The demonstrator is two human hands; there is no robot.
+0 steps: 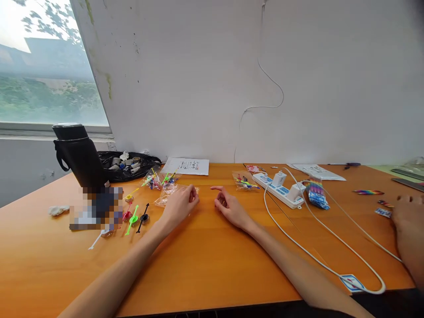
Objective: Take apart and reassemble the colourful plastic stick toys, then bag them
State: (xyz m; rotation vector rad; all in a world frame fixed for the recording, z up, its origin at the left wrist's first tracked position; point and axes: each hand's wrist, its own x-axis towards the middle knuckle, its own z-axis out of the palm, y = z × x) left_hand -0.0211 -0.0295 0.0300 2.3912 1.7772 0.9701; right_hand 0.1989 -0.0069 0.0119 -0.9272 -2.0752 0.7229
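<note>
Tabletop (205, 269) of orange wood runs under a white wall, and from its left end come a black flask (77, 154), a blurred patch, a black bag (132, 165) of small parts, and loose spinner toys (134, 217) in pink, green and black lying flat. Just right of these the left hand (180, 204) rests with its fingers curled loosely over the near edge of a clear packet (175, 194); the grip looks narrow and light, touching the film rather than clamping it. The packet is thin, crinkled and see-through, lying flat between the hand and two more packets (161, 179) holding bright pieces. To handle it well, the judgement is that a pinch at one edge suits such slippery film better than a flat press, with the other hand steadying it. The right hand (228, 206) lies near, half open, forefinger out, holding nothing. Beyond it sit a paper sheet (187, 166), another small packet (245, 182), a white power strip (280, 190) with its cable (331, 260) looping forward, and a rainbow-striped pack (317, 193). At the far right edge another person's hand (409, 216) rests on the wood.
</note>
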